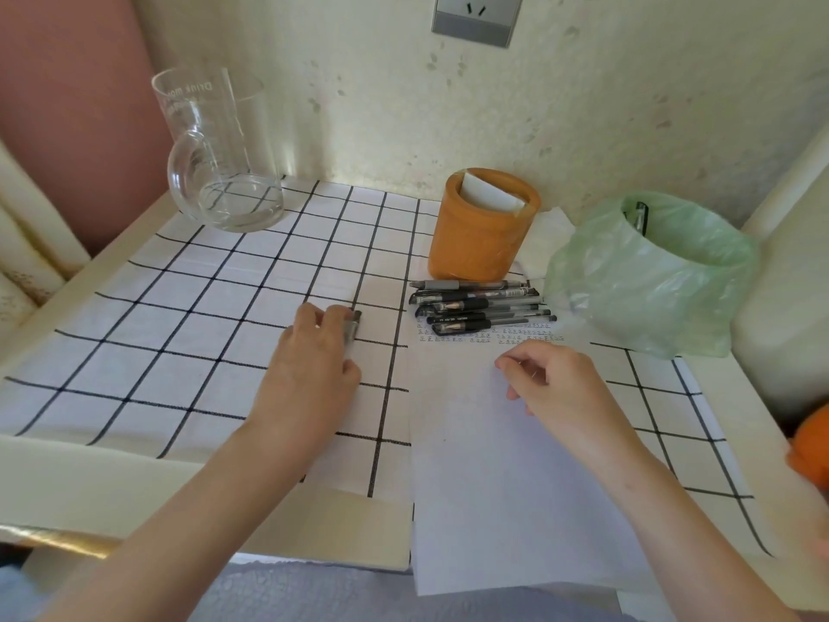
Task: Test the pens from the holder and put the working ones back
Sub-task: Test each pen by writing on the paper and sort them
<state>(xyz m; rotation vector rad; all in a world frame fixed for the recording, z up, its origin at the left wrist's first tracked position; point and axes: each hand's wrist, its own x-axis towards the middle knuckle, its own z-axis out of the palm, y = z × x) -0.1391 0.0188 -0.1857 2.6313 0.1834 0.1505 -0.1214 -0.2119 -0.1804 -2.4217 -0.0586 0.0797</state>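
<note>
Nearest me, the sheet of paper [502, 487] hangs over the front edge of the desk [341, 518]. My right hand [551, 379] rests on it, its fingers [516, 363] curled in with thumb and forefinger tips together. I cannot tell if they pinch anything.

Left of them, off the paper, my left hand [314, 356] lies on the checked cloth [179, 329]. Its fingers [334, 314] are curled around a small grey object [353, 329], too blurred to name.

Just beyond the right fingers, rows of small scribbles [489, 334] cross the top of the paper. Touching that edge lies the pile of pens [480, 307], all flat, side by side, tips pointing left.

Behind the pens stands the orange holder [480, 235], upright, with only a white card [489, 195] inside. The pile lies between my fingers and the holder.

To the right of the holder is a bin lined with a green bag [650, 271], and one dark pen clip [641, 217] shows at its mouth.

Far left of the left fingers, a glass jug [215, 154] stands by the wall. A socket [477, 15] is set high above.
</note>
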